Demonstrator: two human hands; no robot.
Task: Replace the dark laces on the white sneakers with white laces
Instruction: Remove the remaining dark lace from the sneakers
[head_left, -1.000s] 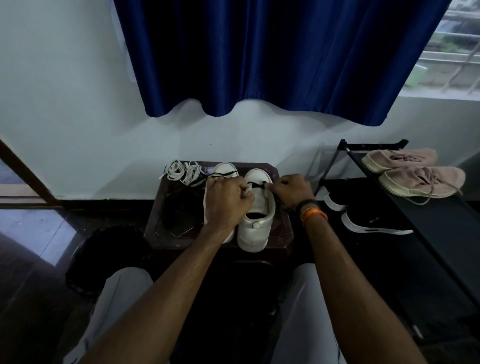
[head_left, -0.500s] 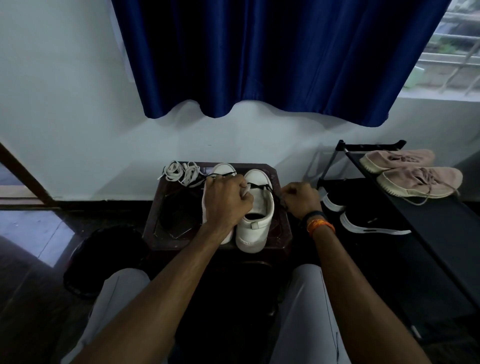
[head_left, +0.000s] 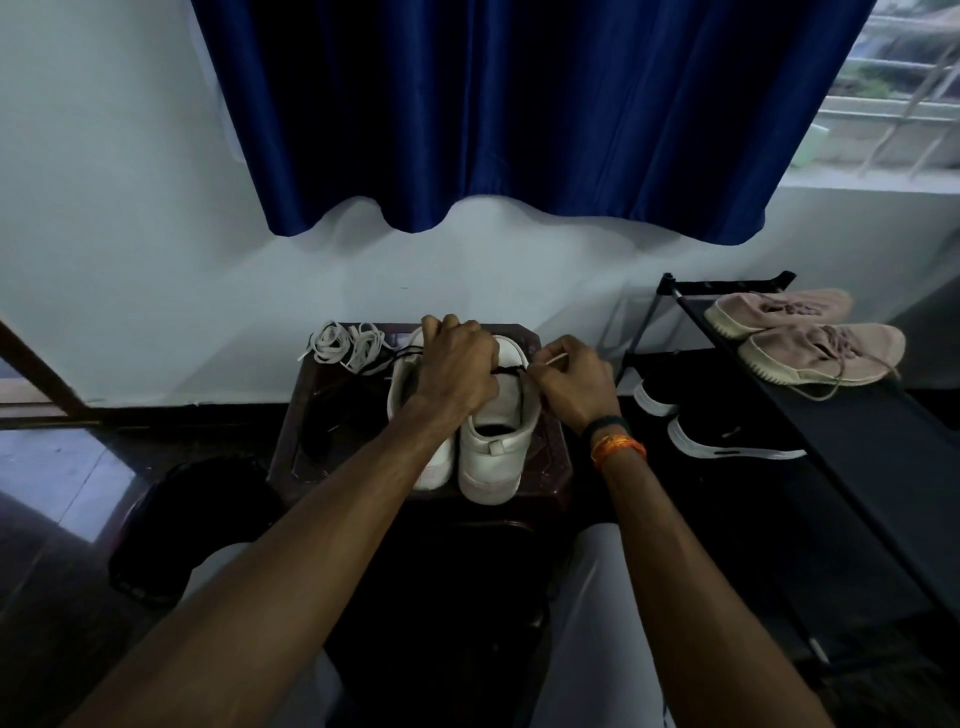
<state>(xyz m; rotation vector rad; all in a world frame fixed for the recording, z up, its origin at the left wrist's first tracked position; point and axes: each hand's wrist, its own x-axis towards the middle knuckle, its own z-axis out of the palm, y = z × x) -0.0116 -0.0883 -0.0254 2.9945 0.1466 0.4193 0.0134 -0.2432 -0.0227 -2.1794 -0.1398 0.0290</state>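
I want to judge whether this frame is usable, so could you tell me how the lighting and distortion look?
Head view: dim overall, brightest at the window; the stool and floor fall into near-black shadow, so the dark lace between the left hand and right hand barely shows; wide-angle bowing at the edges.

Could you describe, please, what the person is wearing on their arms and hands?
Both forearms are bare, with no sleeves in view, and both hands, left hand and right hand, are gloveless. The right wrist carries a dark band and, just below it, an orange thread bracelet. The left wrist shows nothing worn.
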